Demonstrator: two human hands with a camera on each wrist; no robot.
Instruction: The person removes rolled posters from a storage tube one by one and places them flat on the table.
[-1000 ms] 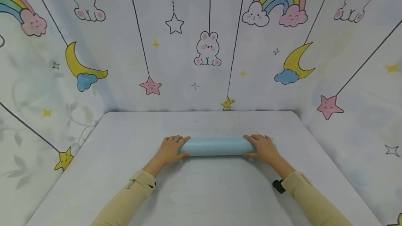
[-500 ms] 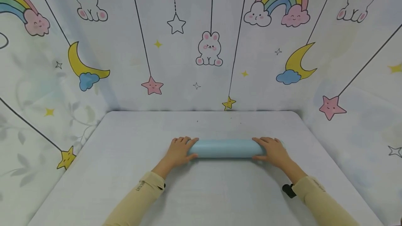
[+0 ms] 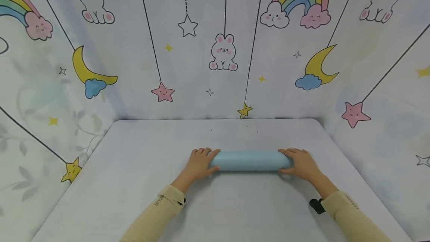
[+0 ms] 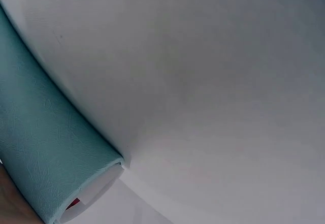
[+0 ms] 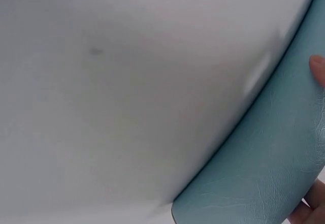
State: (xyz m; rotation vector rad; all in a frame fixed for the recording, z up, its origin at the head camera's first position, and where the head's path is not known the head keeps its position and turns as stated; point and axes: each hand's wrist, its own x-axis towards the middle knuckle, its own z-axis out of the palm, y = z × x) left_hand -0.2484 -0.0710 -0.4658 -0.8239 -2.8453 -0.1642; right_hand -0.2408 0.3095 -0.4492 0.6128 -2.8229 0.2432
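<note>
A rolled-up mat [image 3: 248, 161], light blue with a creased, leather-like surface, lies crosswise on the white table. My left hand [image 3: 199, 164] grips its left end, thumb on the near side and fingers over the far side. At the other end my right hand [image 3: 302, 164] holds it in the same manner. The left wrist view shows the mat [image 4: 48, 127] with an open hollow end, whitish inside with a small red patch. In the right wrist view a fingertip [image 5: 318, 69] rests on the mat [image 5: 264, 148], with more fingers at the lower right edge.
The white tabletop [image 3: 235, 204] extends around the roll, its back edge against a cloth wall [image 3: 201, 66] printed with rabbits, stars, moons and rainbows. Cloth also rises on the left and right. A small black object [image 3: 317, 206] sits by the right sleeve cuff.
Both hands and the rolled-up mat have shifted together to the right and slightly nearer to me. The hold at both ends looks the same.
</note>
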